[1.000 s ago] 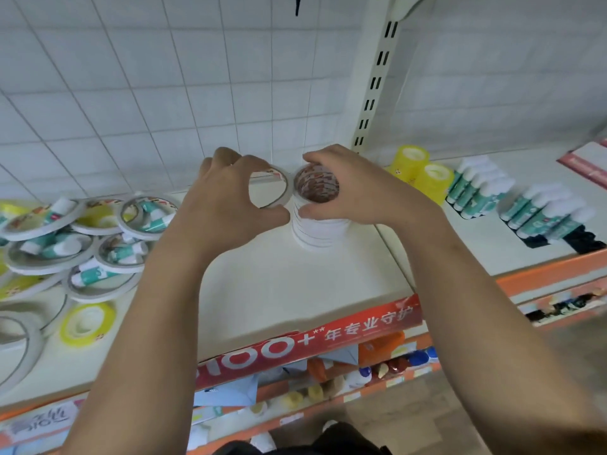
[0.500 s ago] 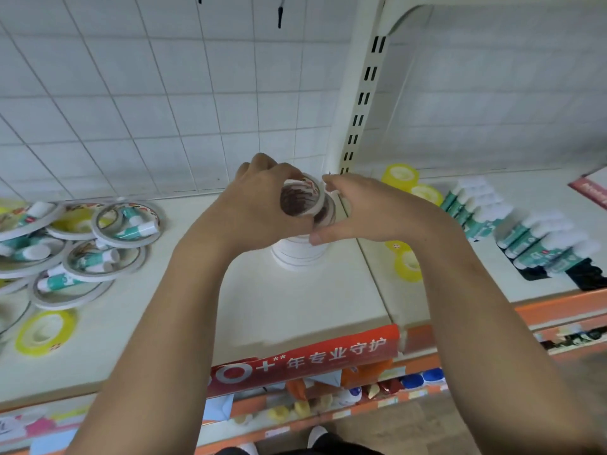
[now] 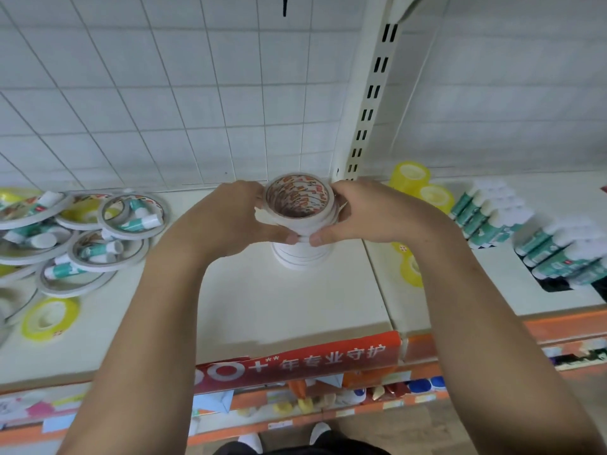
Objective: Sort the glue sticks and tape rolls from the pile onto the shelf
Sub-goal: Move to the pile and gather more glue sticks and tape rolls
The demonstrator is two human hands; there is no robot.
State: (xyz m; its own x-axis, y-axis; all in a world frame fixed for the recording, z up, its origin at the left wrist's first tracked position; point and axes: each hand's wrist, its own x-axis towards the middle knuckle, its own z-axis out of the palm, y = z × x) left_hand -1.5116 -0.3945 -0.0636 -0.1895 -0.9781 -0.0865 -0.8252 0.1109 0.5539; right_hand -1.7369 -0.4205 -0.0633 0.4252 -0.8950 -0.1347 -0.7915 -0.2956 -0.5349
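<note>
Both hands, left hand (image 3: 230, 218) and right hand (image 3: 371, 215), clasp the white tape rolls (image 3: 300, 205) at frame centre, apparently above the stacked rolls (image 3: 300, 256). Align edges squarely, lower slowly, then release.

White tape rolls (image 3: 300, 254) with red-printed cores, yellow tape rolls (image 3: 409, 174), teal-and-white glue sticks (image 3: 486, 211), orange-edged cream shelf (image 3: 295, 307)

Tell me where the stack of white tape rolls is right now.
In the head view, the stack of white tape rolls stands mid-shelf, just left of the slotted upright post, gripped between the left hand and right hand.
</note>
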